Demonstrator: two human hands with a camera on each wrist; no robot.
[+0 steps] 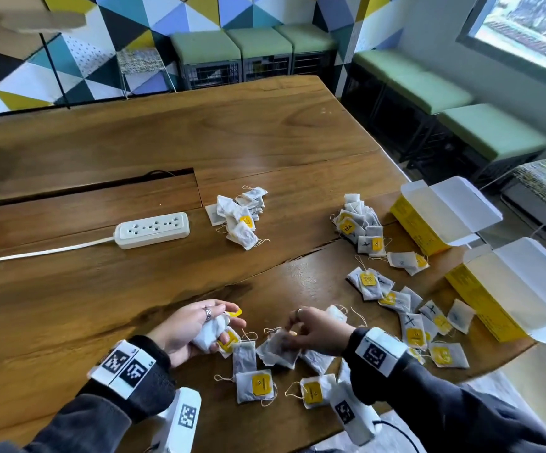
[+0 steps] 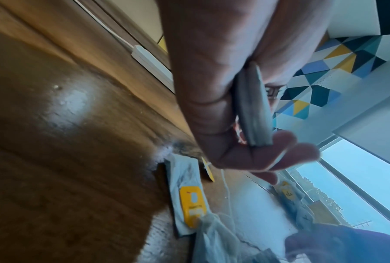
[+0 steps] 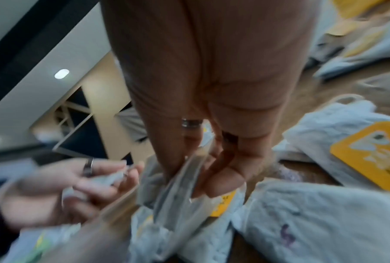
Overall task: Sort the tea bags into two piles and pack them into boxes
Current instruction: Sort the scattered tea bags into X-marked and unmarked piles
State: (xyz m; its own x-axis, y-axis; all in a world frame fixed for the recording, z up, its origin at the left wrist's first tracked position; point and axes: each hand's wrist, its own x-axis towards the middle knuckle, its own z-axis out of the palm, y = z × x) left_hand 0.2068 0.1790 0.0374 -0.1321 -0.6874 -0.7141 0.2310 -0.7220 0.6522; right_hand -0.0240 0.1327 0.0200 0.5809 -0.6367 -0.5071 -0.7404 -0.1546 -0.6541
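Observation:
White tea bags with yellow tags lie scattered [image 1: 409, 308] over the near right of the wooden table [image 1: 134, 142]. My left hand [image 1: 196, 325] holds a small stack of tea bags [image 1: 211, 331], seen edge-on as grey tea bags [image 2: 253, 108] in the left wrist view. My right hand [image 1: 311, 328] pinches a tea bag [image 1: 278, 349] lying among the loose ones; its fingertips [image 3: 218, 179] close on that bag [image 3: 180, 186]. One sorted pile [image 1: 240, 217] sits mid-table, another pile [image 1: 360, 227] to its right. Two open yellow boxes [image 1: 428, 217] [image 1: 500, 295] lie at the right edge.
A white power strip [image 1: 152, 229] with its cable runs across the left of the table, beside a cable slot [image 1: 95, 188]. Green stools [image 1: 490, 129] line the wall beyond the table's right edge.

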